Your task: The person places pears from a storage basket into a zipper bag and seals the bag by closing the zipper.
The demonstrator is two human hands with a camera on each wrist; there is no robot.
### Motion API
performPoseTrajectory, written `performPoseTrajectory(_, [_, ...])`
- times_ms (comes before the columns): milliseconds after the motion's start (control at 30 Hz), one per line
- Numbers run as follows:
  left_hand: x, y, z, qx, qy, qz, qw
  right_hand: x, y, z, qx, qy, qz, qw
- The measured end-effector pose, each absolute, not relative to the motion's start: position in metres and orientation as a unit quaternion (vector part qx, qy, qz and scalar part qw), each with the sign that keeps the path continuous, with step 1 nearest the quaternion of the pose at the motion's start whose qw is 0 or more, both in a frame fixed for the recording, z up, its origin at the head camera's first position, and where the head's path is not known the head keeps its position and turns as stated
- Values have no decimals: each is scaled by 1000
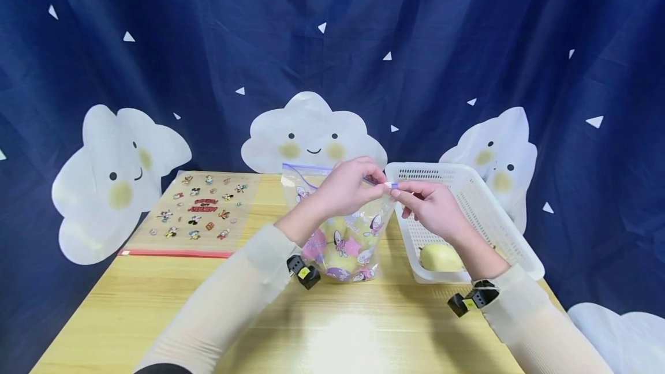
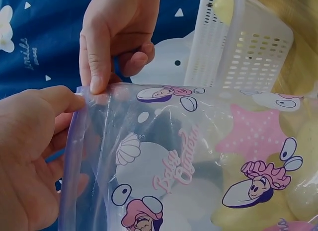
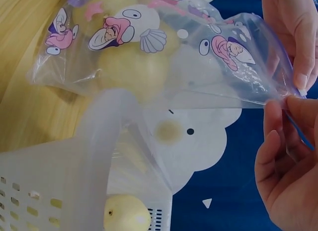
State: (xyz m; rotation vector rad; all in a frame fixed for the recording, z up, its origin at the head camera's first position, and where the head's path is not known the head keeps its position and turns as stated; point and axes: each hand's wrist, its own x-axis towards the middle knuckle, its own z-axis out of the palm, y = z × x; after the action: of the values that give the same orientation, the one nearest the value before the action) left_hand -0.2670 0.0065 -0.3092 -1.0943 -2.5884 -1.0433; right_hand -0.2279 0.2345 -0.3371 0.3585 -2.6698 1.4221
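A clear zip bag [image 1: 371,244] with pink and purple cartoon prints stands upright on the table, yellow pears [image 3: 131,69] showing through its plastic. Along its top runs a purple zip strip [image 2: 74,156]. At the strip's right end, my left hand [image 1: 348,186] pinches the edge between thumb and finger, right by a small white slider [image 3: 301,92]. Close beside it, my right hand [image 1: 433,206] pinches the bag's top right corner. In the left wrist view, both hands' fingertips nearly meet at this corner.
To the right is a white perforated basket [image 1: 511,247] with a yellow pear [image 1: 439,257] near its front wall. A second zip bag [image 1: 194,235] with cartoon prints and a red strip lies flat on the left. Behind the wooden table [image 1: 171,299] hangs a blue curtain [image 1: 353,4].
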Motion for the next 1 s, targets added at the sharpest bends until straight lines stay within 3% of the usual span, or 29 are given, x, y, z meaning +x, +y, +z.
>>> performPoseTrajectory(567, [-277, -24, -318, -335, -850, -404, 50, -231, 239, -340, 105, -873, 472, 57])
performPoseTrajectory(1000, [-279, -64, -322, -317, -853, -409, 64, -232, 242, -341, 99, -870, 480, 58])
